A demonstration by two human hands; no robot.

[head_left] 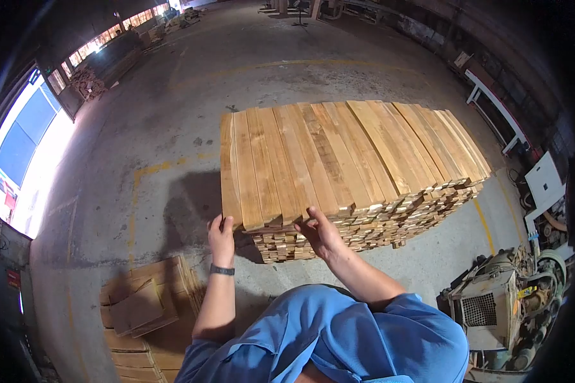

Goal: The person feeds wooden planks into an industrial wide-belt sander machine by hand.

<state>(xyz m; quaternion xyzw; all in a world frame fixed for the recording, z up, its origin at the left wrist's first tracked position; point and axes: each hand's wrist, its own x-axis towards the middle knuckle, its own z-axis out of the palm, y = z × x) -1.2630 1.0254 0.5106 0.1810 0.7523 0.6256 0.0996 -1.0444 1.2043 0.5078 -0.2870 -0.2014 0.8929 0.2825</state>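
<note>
both hands work the near-left corner of the stack [358, 153]. the left hand [222, 237] is curled on the end of the outermost top board [229, 172]. the right hand [321, 235] cups board ends a few along, but i cannot tell if it grips. lift level, with fingers clear of splinters. the boards are long, flat, pale rough-sawn wood with uneven ends.

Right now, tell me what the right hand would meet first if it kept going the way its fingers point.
The top boards of the plank stack, at their near ends; the right hand seems to touch them, though depth is unclear.
</note>
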